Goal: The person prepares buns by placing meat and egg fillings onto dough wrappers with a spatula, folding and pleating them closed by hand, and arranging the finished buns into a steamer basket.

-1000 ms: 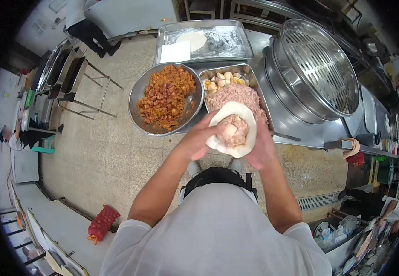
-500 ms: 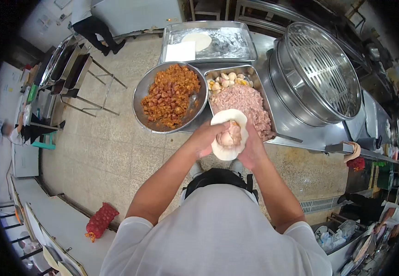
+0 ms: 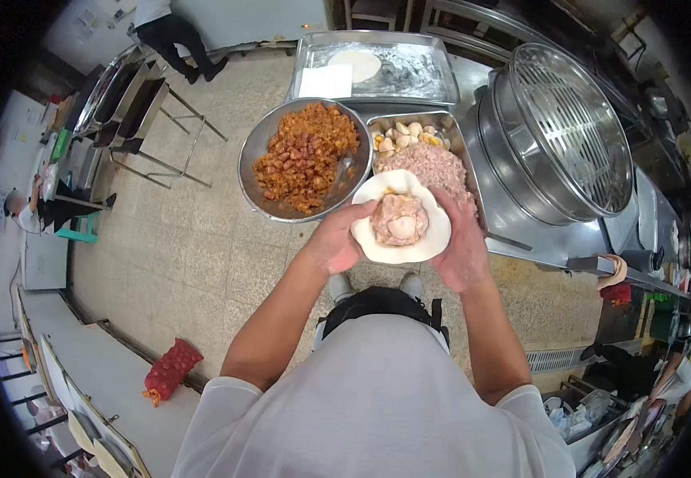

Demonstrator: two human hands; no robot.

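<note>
Between my two hands, a round white dough wrapper [image 3: 371,248] lies spread, with a mound of pale pink meat filling [image 3: 401,219] in its middle. A whitish piece sits on top of the filling. My left hand [image 3: 337,239] holds the wrapper's left edge, and my right hand [image 3: 463,245] supports its right edge. Just beyond them is a metal tray [image 3: 479,191] with raw ground meat [image 3: 439,169] and pale, egg-like pieces [image 3: 401,135]. A steel bowl [image 3: 251,187] of reddish-brown filling [image 3: 306,159] stands to the left.
Behind the bowl, a floured metal tray [image 3: 417,68] holds a flat dough round [image 3: 355,64] and a white sheet [image 3: 325,81]. Large steamers [image 3: 553,135] stand at the right. A red net bag [image 3: 172,369] lies lower left. Other people are at the upper left, far left and lower right.
The wrapper is opened out wider, and the filling is fully visible from above. My fingers have come off the filling to the wrapper's sides. The view has shifted slightly.
</note>
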